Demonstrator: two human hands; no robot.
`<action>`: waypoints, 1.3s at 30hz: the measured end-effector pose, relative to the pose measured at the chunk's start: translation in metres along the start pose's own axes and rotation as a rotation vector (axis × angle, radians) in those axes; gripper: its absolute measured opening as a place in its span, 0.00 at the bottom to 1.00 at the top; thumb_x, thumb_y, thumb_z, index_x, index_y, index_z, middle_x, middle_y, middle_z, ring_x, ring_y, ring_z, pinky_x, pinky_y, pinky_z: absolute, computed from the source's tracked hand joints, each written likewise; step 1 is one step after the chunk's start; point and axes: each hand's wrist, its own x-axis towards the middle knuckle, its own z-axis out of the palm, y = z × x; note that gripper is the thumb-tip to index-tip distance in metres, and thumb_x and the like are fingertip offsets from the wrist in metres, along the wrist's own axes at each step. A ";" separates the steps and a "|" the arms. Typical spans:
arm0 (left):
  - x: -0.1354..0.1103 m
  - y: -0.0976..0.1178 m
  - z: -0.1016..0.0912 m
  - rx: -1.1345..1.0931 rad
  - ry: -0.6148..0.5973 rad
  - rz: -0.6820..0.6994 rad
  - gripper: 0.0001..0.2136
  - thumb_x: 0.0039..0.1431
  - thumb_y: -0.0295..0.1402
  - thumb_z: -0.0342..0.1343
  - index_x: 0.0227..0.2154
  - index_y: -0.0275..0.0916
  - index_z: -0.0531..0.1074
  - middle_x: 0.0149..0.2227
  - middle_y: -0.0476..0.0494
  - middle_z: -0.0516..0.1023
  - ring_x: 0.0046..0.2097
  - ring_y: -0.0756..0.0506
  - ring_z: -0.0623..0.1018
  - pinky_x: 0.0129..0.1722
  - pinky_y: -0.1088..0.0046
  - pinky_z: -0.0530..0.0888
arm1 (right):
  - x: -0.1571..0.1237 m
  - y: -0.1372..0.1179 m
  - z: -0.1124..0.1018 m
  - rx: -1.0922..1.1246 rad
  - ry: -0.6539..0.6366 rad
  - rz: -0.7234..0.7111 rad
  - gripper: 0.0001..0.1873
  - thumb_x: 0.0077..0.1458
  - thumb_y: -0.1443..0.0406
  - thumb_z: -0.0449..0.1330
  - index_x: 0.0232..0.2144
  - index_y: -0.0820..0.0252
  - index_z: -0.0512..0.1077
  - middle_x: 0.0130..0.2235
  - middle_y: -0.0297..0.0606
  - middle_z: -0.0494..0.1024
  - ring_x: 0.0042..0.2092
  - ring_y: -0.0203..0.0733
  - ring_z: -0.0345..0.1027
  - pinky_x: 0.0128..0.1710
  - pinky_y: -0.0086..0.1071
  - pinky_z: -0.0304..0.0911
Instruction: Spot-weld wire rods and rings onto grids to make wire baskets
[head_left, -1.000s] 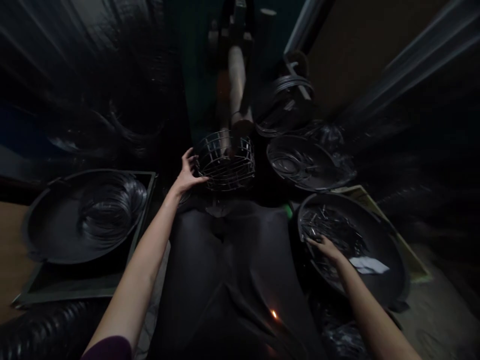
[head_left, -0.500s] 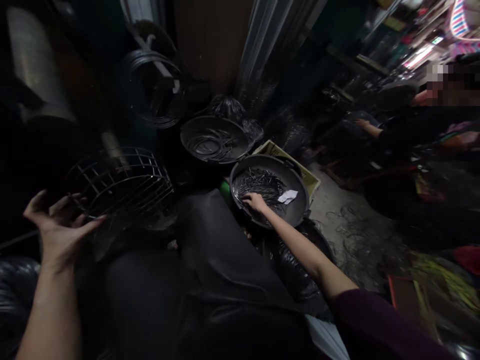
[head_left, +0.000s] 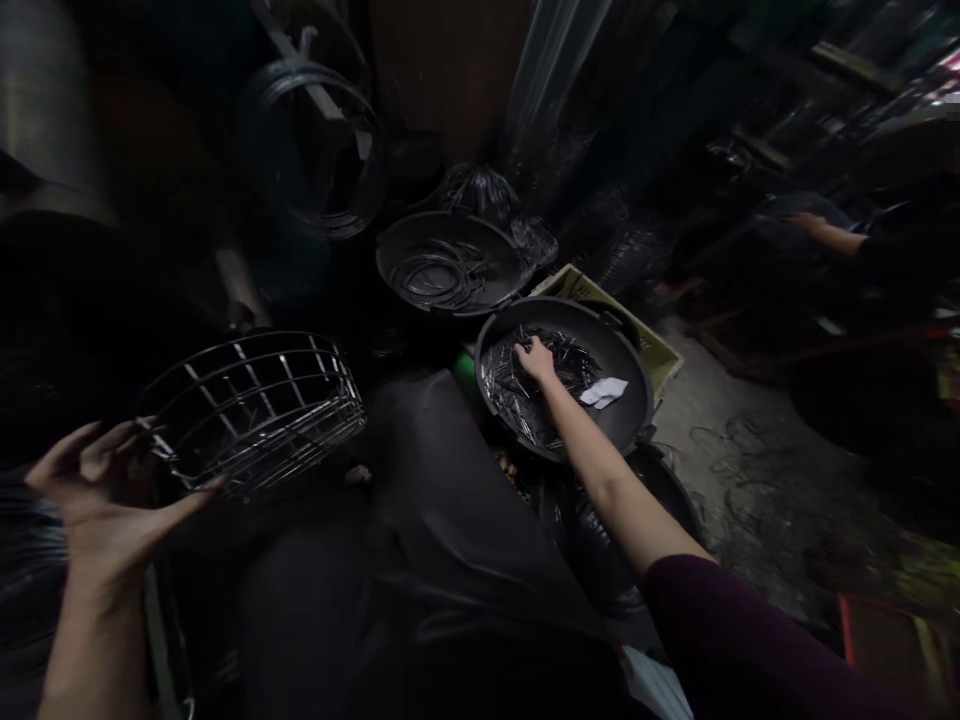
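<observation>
Compared with half a second earlier, reached further with the right hand (head_left: pixel 535 357), from the near-left edge of the metal pieces (head_left: pixel 541 375) into the middle of the pile in the black pan (head_left: pixel 630 420) at centre right; fingers spread flat on the pieces, whether pinching any could not be told. Kept the left hand (head_left: pixel 105 490) open, palm up, fingertips at the left rim of the wire basket (head_left: pixel 251 410), gripping nothing. Basket at near left, mouth facing up and tipped slightly, long axis running left to right, a little nearer than before
</observation>
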 end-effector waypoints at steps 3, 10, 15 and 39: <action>-0.006 0.013 0.009 -0.040 -0.040 0.123 0.54 0.15 0.36 0.75 0.54 0.69 0.59 0.52 0.57 0.71 0.54 0.36 0.74 0.55 0.43 0.70 | 0.003 -0.022 0.008 0.049 0.042 0.009 0.21 0.55 0.57 0.60 0.47 0.65 0.74 0.49 0.55 0.76 0.51 0.54 0.70 0.52 0.44 0.64; -0.012 0.035 0.014 0.179 -0.116 0.236 0.39 0.37 0.45 0.72 0.54 0.42 0.63 0.54 0.38 0.68 0.56 0.37 0.71 0.56 0.53 0.70 | -0.051 -0.036 -0.026 0.254 0.152 -0.102 0.20 0.55 0.52 0.55 0.37 0.61 0.78 0.42 0.60 0.77 0.51 0.62 0.70 0.53 0.56 0.59; -0.010 0.045 0.024 0.292 -0.143 0.238 0.33 0.37 0.41 0.72 0.49 0.40 0.68 0.55 0.37 0.67 0.58 0.36 0.67 0.59 0.55 0.66 | -0.151 -0.051 0.000 0.684 -0.111 -0.497 0.19 0.48 0.49 0.63 0.33 0.56 0.77 0.38 0.44 0.80 0.42 0.49 0.74 0.48 0.45 0.67; 0.005 0.055 0.027 0.343 -0.260 0.249 0.35 0.39 0.39 0.72 0.53 0.46 0.69 0.58 0.38 0.60 0.59 0.33 0.63 0.59 0.51 0.65 | -0.229 -0.243 -0.016 -0.200 -0.087 -1.651 0.20 0.59 0.65 0.55 0.53 0.50 0.74 0.49 0.35 0.79 0.34 0.39 0.77 0.25 0.27 0.61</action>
